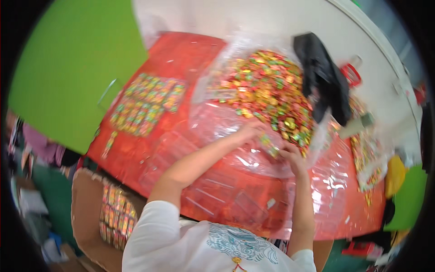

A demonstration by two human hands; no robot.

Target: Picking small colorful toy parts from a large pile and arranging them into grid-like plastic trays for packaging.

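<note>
A small clear plastic box (270,145) with a few foil-wrapped pieces, yellow and green, is tilted between my hands over the clear plastic sheet (217,122). My left hand (250,131) grips its left end with bent fingers. At its right end, my right hand (293,157) pinches it between thumb and fingers. Just beyond both hands lies a large heap of shiny wrapped pieces (267,90) in gold, red and green. Blur hides the exact finger contacts.
Filled clear boxes (142,106) stand in rows on the red table (176,54) at the left. Empty clear boxes (208,195) lie near the front edge. A black bag (319,72) is beside the heap. A cardboard carton (84,213) at lower left holds more filled boxes.
</note>
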